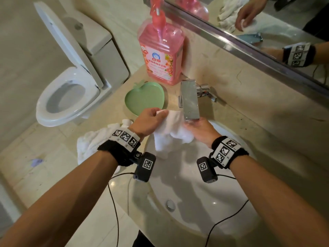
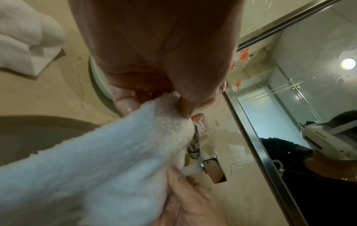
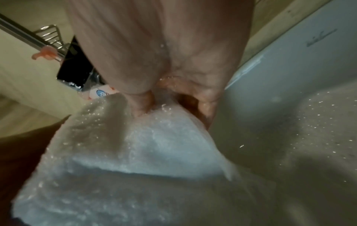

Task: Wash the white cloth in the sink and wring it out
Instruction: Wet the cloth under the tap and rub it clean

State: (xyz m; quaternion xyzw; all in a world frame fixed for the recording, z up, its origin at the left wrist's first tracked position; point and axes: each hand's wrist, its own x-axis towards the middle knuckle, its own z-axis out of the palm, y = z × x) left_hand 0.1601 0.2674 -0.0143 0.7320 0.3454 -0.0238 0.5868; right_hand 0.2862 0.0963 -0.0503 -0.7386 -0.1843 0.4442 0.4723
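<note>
A wet white cloth [image 1: 170, 132] hangs stretched between both hands over the sink [image 1: 231, 202], just under the steel faucet spout [image 1: 190, 102]. My left hand [image 1: 151, 120] pinches its left corner between thumb and fingers; the left wrist view shows that pinch on the cloth [image 2: 115, 145]. My right hand [image 1: 199, 130] grips the other end beneath the spout, and the right wrist view shows its fingers curled into the soaked cloth [image 3: 154, 145]. Droplets cling to cloth and skin.
A green heart-shaped dish [image 1: 146, 98] and a pink soap bottle [image 1: 162, 52] stand on the counter left of the faucet. Another white towel [image 1: 92, 141] lies bunched at the counter's left edge. A toilet [image 1: 69, 97] stands beyond. The mirror [image 1: 267, 24] runs along the back wall.
</note>
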